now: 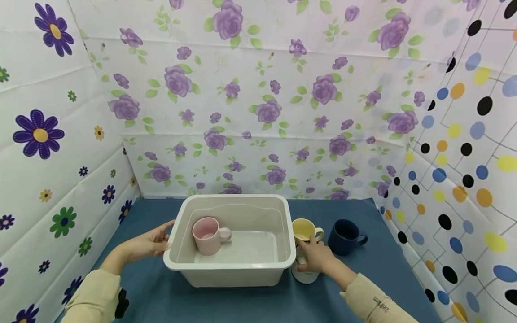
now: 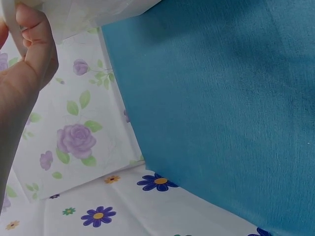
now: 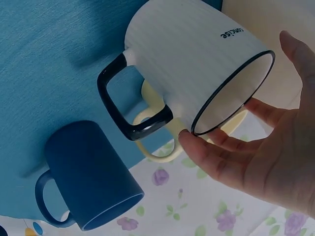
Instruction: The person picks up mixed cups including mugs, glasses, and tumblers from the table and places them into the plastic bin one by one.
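Observation:
A cream plastic bin (image 1: 230, 278) stands mid-table with a pink mug (image 1: 207, 244) upright inside it. My left hand (image 1: 145, 243) pinches the bin's left rim between thumb and fingers; the left wrist view shows this hand (image 2: 32, 61) at the picture's edge. Right of the bin, my right hand (image 1: 317, 256) is over a white mug (image 1: 304, 276) with a dark rim and dark handle. In the right wrist view, fingertips of that hand (image 3: 261, 157) touch or nearly touch the mug's rim, thumb spread apart. The hand partly covers the mug in the head view.
Just behind the white mug is a yellow mug (image 1: 304, 228), its handle to the right. A navy mug (image 1: 341, 240) stands farther right. Blue cloth (image 1: 153, 287) covers the table, with patterned sheets (image 1: 266, 148) hanging at the back and both sides.

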`<state>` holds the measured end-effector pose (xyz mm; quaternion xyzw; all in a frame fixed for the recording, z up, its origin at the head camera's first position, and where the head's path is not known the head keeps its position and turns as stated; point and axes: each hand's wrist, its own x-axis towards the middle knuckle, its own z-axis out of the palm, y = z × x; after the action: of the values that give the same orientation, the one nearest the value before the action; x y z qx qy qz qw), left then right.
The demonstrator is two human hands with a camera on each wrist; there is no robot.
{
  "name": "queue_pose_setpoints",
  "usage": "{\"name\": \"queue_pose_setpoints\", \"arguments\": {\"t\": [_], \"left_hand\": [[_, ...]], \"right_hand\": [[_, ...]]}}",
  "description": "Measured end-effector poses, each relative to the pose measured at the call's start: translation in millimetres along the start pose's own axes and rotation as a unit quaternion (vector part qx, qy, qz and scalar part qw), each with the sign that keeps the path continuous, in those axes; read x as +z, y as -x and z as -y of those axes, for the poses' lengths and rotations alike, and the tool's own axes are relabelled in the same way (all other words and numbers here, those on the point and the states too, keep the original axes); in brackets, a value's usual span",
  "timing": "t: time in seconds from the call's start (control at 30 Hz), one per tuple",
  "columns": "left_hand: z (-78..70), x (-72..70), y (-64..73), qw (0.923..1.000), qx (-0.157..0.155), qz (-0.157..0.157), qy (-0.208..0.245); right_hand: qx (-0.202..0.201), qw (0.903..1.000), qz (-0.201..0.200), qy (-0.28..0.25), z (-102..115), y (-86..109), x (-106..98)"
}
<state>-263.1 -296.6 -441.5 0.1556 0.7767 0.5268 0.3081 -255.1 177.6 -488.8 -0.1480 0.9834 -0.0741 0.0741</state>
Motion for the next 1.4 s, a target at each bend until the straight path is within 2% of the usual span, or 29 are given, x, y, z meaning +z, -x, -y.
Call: {"name": "queue_pose_setpoints", "arguments": {"t": [0.17,0.47,0.67,0.93,1.17,1.4], "left_hand": [[0.2,-0.9,1.3,1.0000,-0.002,-0.005,0.001],[-0.5,-0.9,0.8,1.0000,-0.003,-0.001,0.003],[-2.2,-0.5,0.5,1.0000,0.000,0.001,0.002],[-1.2,-0.6,0.4,1.0000,-0.002,-0.002,0.004],[-1.2,-1.5,1.0,0.9999,0.006,0.004,0.010],[-0.4,-1.6,0.7,0.9999,-0.007,-0.008,0.011]], "right_hand": [[0.016,0.9997,0.013,0.009,3.2,-5.0,-0.4],[0.042,0.9972,0.027,-0.055,-5.6,-8.9,15.4],[0.035,0.9965,0.021,-0.072,-7.6,-8.8,16.0],[0.019,0.9983,0.013,-0.053,-10.4,-10.2,13.4],[0.022,0.9983,0.004,-0.054,-9.6,-12.6,10.4],[0.024,0.9978,0.000,-0.061,-9.0,-10.3,10.1]]}}
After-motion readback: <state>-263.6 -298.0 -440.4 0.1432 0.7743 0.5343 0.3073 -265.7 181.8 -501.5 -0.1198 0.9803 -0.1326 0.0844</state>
